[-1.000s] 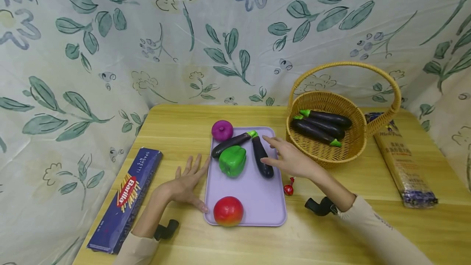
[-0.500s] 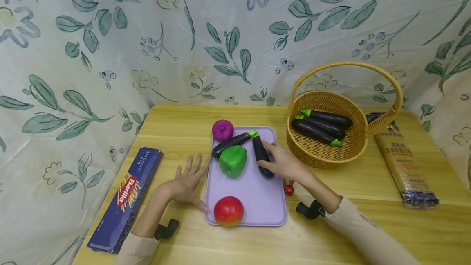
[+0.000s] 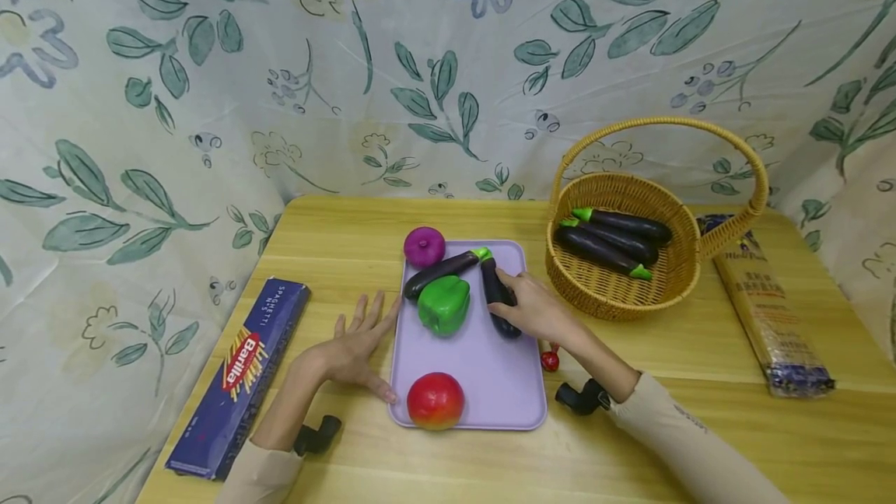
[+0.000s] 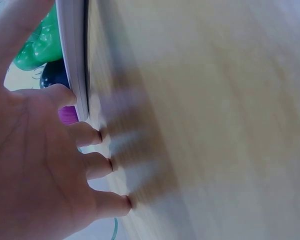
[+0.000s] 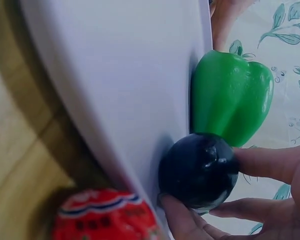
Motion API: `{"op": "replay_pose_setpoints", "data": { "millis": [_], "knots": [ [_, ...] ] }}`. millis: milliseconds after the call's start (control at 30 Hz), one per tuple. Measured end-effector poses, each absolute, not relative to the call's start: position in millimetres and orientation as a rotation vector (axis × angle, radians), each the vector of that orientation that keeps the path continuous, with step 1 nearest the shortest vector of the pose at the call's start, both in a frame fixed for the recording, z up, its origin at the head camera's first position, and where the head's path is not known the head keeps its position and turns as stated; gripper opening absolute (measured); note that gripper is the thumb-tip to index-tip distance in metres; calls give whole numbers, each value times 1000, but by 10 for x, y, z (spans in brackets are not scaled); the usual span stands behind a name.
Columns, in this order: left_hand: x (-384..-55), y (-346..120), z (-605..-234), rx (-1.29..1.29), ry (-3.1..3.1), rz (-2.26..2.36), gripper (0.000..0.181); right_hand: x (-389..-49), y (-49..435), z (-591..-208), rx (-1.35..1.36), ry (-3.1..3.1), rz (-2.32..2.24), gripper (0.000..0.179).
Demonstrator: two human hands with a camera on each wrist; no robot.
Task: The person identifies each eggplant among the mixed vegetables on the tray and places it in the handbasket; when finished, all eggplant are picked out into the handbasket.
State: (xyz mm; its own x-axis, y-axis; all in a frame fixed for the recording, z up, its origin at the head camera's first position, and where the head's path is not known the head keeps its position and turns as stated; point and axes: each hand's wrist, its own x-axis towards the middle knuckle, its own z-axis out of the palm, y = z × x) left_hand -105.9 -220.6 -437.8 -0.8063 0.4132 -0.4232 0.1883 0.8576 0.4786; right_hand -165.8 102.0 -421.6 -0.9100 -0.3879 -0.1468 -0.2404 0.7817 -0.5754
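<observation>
In the head view my right hand (image 3: 535,309) grips a dark eggplant (image 3: 493,286) lying on the lilac tray (image 3: 483,383). Its thumb and fingers sit on both sides of the eggplant (image 5: 197,172) in the right wrist view. My left hand (image 3: 350,352) is spread beside the tray's left edge, and its fingertips meet the table in the left wrist view. A green bell pepper (image 3: 444,306) and a second eggplant (image 3: 439,274) lie on the tray, with a purple onion (image 3: 424,246) at its far left corner. A round red-yellow fruit (image 3: 435,400) sits at the near left.
A wicker basket (image 3: 609,303) with a tall handle holds several eggplants (image 3: 609,243) at the back right. Beside the tray's right edge lies a red-wrapped candy (image 3: 550,360). A blue spaghetti box (image 3: 238,379) lies at left, a noodle packet (image 3: 770,309) at far right.
My right hand has moved left from over the tray's right edge and closed its thumb and fingers around the eggplant. The left hand stays in place.
</observation>
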Motion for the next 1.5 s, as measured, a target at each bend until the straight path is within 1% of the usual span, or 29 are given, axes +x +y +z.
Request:
{"op": "replay_pose_setpoints", "data": {
  "millis": [500, 733, 900, 1167, 1333, 1500],
  "knots": [
    [-1062, -2207, -4374, 438, 2507, 563, 148, -1709, 1050, -4190, -511, 2661, -893, 72],
    [-1059, -2207, -4372, 441, 2505, 568, 148, -1713, 1148, -4018, -512, 2592, -912, 70],
    [-1059, -2210, -4372, 440, 2505, 564, 148, -1691, 1263, -3790, -560, 2549, -896, 68],
    [-1054, -2214, -4369, 444, 2504, 565, 149, -1657, 1587, -3234, -685, 2577, -801, 64],
    [-1057, -2217, -4372, 440, 2503, 564, 148, -1714, 1827, -2909, -690, 2550, -781, 64],
    [-1064, -2218, -4378, 439, 2502, 560, 148, -1831, 2087, -2687, -704, 2512, -746, 63]
  ]
}}
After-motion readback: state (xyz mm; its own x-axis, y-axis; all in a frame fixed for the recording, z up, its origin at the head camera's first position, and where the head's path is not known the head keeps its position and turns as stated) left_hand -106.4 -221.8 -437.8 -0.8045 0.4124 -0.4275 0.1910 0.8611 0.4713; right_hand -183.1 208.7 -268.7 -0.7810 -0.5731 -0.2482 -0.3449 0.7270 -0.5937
